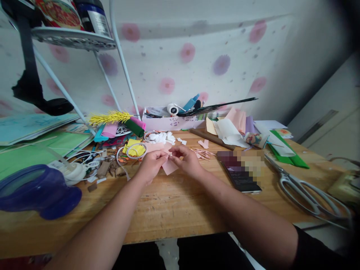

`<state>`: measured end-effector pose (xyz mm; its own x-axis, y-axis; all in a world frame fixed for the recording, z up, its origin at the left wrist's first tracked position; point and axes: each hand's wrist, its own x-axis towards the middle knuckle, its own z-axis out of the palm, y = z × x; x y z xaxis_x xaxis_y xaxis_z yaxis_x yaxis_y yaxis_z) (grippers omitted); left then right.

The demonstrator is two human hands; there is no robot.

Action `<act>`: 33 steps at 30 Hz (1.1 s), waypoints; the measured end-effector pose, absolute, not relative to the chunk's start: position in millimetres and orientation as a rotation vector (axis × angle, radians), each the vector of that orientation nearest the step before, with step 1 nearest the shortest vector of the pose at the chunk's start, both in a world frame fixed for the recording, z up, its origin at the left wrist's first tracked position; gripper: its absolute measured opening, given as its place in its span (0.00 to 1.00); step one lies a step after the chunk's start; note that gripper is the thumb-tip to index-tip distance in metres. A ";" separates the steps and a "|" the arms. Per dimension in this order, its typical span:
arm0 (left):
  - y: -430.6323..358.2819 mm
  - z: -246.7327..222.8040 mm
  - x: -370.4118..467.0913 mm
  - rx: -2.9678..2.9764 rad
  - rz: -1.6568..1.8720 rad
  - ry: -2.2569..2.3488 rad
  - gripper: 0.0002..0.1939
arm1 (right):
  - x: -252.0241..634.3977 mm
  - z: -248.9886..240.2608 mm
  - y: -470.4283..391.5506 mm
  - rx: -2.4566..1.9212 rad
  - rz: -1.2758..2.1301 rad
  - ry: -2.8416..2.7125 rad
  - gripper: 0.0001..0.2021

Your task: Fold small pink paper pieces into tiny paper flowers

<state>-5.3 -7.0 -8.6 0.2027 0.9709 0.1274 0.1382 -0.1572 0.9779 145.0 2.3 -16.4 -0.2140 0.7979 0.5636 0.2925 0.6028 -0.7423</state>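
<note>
Between my two hands is a small pale pink piece of paper point(170, 167), its lower corner hanging below the fingers. My left hand point(152, 164) pinches its upper left edge, fingers closed. From the other side, my right hand point(186, 160) pinches the top of the same piece, thumb and forefinger almost meeting the left fingertips. What lies right at the fingertips is too small to make out. Just behind the hands lie a larger pale pink sheet point(159, 147) and a heap of white paper petals point(161, 137). Thin pink strips point(203, 153) are scattered beside my right hand.
On the right are a phone point(239, 176) and large scissors point(298, 187). A blue tape dispenser point(39, 191), a glue gun point(70, 168) and a tape roll point(137, 150) lie to the left. Crepe paper rolls, a brown stick point(212, 138) and a white box point(174, 123) line the back.
</note>
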 end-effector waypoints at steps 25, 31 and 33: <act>-9.7 -1.0 -6.9 1.562 1.057 1.015 0.10 | 147.6 -13.5 2.7 -0.909 0.850 -1.749 0.06; -9.1 -2.1 -8.2 1.523 1.004 0.974 0.10 | 147.0 -9.6 0.8 -0.906 0.891 -1.687 0.04; -8.9 -2.7 -8.8 1.523 0.988 0.969 0.11 | 146.8 -9.9 0.6 -0.895 0.898 -1.684 0.04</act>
<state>-8.8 -8.9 -2.7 0.3358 0.9360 0.1055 0.0874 -0.1425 0.9859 146.8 0.6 -9.9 -0.2394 0.8789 0.4125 0.1470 0.4528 -0.8794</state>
